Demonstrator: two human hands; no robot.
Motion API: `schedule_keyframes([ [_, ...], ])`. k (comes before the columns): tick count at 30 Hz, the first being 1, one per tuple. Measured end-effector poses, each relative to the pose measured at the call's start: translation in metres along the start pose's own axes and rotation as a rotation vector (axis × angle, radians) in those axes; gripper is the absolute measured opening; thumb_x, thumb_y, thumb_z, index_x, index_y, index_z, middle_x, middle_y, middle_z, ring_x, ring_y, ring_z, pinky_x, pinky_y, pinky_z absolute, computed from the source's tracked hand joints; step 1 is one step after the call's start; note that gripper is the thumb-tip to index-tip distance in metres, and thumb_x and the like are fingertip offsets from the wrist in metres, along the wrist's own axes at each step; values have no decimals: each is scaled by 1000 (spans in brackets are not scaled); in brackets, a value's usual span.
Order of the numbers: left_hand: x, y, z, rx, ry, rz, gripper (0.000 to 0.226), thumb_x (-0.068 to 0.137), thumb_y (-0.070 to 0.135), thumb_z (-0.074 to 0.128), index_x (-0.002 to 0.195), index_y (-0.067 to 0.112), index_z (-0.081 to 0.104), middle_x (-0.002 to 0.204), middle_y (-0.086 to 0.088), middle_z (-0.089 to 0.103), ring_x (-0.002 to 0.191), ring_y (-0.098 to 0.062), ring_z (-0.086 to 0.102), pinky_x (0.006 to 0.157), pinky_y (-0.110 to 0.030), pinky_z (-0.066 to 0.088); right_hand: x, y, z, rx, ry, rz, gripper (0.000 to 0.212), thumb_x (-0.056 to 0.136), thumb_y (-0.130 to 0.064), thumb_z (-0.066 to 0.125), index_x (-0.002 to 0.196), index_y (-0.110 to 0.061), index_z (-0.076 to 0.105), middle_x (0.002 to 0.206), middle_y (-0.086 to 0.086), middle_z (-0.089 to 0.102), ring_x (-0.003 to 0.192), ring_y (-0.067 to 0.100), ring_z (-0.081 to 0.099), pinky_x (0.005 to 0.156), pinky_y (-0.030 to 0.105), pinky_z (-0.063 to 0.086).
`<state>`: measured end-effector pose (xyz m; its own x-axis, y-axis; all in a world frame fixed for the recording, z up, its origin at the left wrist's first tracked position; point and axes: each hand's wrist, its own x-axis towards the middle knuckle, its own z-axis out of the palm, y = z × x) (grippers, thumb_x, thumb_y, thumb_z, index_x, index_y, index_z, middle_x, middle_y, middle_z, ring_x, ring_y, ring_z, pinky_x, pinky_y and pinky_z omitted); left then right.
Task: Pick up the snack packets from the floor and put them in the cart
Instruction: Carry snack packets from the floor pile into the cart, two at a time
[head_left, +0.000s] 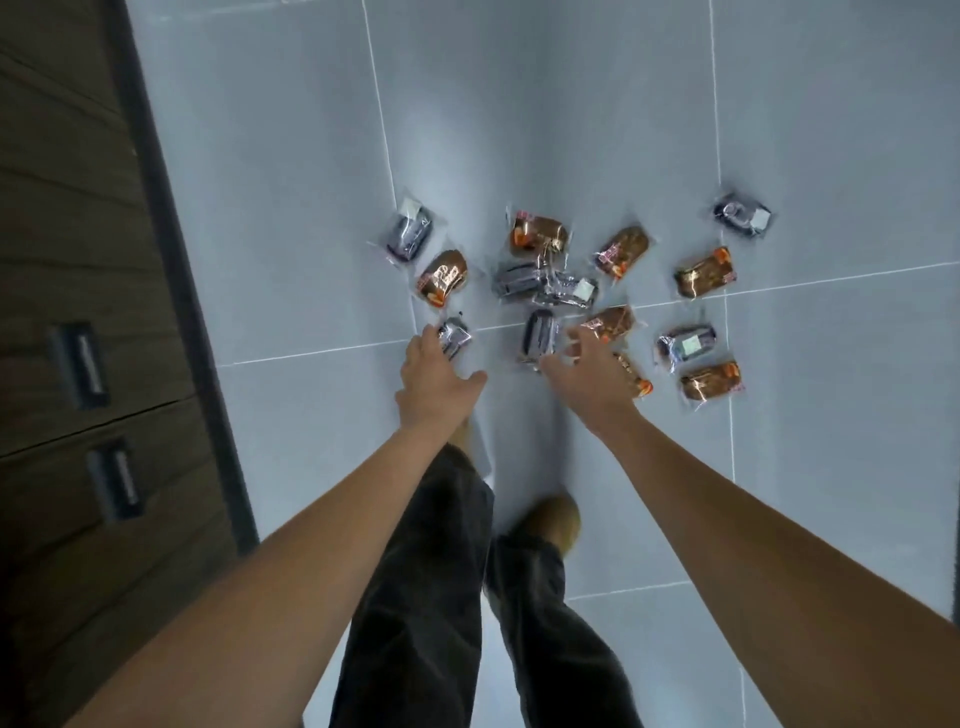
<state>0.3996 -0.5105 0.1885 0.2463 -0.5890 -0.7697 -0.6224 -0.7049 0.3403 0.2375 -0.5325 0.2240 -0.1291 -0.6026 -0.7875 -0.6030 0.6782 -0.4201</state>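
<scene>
Several clear-wrapped snack packets lie scattered on the grey tiled floor (291, 208), some brown, some dark purple. My left hand (434, 376) reaches down with its fingers spread, its fingertips at a small purple packet (455, 335). My right hand (589, 376) is also spread, hovering over a purple packet (540, 335) and a brown packet (613, 319); another brown packet (636, 376) shows from under its wrist. Neither hand holds anything. No cart is in view.
A dark wooden cabinet (67, 312) with two black handles runs along the left edge. My legs in dark trousers (431, 571) and a brown shoe (553, 522) stand below the hands. Further packets lie at the right, such as a brown one (706, 273).
</scene>
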Motion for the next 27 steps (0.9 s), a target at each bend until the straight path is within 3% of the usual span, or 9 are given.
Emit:
schedule_keyframes([
  [4, 70, -33, 59, 48, -27, -26, 90, 82, 35, 69, 150, 14, 14, 155, -8, 20, 141, -30, 23, 110, -50, 30, 81, 51, 39, -18, 17, 45, 49, 88, -23, 60, 132, -8, 45, 112, 6, 53, 99, 21, 52, 85, 34, 43],
  [8, 132, -60, 103, 89, 6, -35, 93, 81, 36, 70, 150, 15, 12, 156, -6, 18, 141, -30, 22, 110, -50, 28, 150, 91, 78, -13, 53, 100, 54, 82, -25, 66, 127, -5, 44, 106, 8, 55, 95, 25, 55, 79, 35, 45],
  [13, 187, -89, 139, 216, 86, -3, 98, 80, 36, 70, 151, 14, 6, 157, -10, 11, 145, -30, 10, 110, -53, 22, 212, 125, 121, -63, 160, 158, 78, 80, -33, 71, 139, -2, 30, 132, 20, 43, 120, 37, 46, 100, 49, 42],
  [18, 211, -108, 156, 288, 194, 43, 89, 80, 34, 70, 148, 13, 16, 147, -10, 30, 136, -31, 27, 103, -50, 31, 246, 142, 141, -77, 241, 218, 86, 77, -36, 73, 141, -6, 23, 137, 18, 36, 122, 40, 45, 97, 50, 43],
  [21, 216, -111, 156, 293, 233, 36, 74, 81, 36, 71, 139, 15, 32, 139, -8, 41, 130, -29, 35, 98, -47, 36, 252, 143, 145, -93, 279, 186, 83, 79, -32, 71, 140, -3, 24, 136, 18, 37, 122, 38, 45, 94, 49, 42],
  [27, 195, -95, 144, 257, 174, -7, 60, 79, 36, 70, 128, 16, 42, 129, -6, 48, 123, -29, 42, 93, -49, 40, 226, 144, 133, -60, 260, 155, 73, 81, -31, 69, 137, -4, 32, 132, 16, 44, 120, 35, 48, 94, 47, 43],
])
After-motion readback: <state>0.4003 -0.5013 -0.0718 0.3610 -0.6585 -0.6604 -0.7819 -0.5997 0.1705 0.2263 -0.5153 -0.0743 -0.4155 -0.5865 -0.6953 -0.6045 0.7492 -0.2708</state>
